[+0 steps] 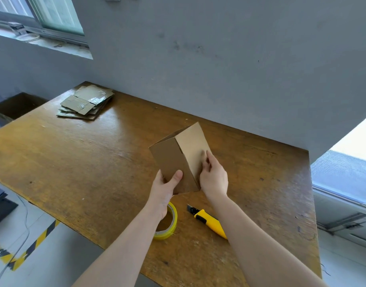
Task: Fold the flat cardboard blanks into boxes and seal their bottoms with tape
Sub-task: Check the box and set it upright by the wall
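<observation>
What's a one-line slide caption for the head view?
Left hand and right hand hold a box over the table; tape and knife lie nearby, blanks stacked far left.

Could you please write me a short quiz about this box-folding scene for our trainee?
1. True or false: the left hand and the right hand are both on the box.
2. What lies just right of the tape on the table? A) a yellow knife B) scissors C) a marker
3. In which corner of the table does the stack of blanks lie?
Key: 1 true; 2 A; 3 the far left corner.
</observation>
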A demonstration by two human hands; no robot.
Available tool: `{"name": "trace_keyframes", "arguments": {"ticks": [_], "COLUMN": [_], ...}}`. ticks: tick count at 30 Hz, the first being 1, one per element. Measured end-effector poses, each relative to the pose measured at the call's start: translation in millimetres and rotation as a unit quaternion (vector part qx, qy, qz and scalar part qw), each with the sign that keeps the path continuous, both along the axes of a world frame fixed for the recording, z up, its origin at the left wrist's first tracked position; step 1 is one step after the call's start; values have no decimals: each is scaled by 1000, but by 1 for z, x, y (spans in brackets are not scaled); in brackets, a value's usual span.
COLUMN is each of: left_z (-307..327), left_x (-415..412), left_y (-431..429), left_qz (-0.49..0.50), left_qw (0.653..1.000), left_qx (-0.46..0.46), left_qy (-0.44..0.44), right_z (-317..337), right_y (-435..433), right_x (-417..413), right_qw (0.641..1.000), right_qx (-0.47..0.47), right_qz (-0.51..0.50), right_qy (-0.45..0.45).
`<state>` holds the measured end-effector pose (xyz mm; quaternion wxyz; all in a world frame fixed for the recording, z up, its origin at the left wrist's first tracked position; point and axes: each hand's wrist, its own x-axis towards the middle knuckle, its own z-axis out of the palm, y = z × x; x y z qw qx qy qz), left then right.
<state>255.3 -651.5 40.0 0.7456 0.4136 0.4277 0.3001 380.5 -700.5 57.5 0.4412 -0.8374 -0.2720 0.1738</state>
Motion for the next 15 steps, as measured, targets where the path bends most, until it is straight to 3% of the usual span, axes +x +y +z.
{"name": "trace_keyframes", "arguments": {"ticks": [3,7,8,11,15], "left_z": [0,-3,-4,-3,2], "left_x": [-4,-7,-7,-5,-4], "left_y": [5,7,6,3,4], "left_qz": [-12,-2,2,8,5], "left_qw": [999,999,999,998,996], "left_qx": [23,27,20,0,27], "left_qy": [29,46,49,56,85], "right_z": [-6,-11,-11,-13,-22], "right_y": [-10,-20,-21,-21,-24], "right_x": [1,0,-1,-5,-5], "right_qw": [999,976,971,975,978], "right_qx": [-7,79,74,47,56], "right_qz": [31,96,119,157,126], "right_qy": [-18,181,195,153,159]}}
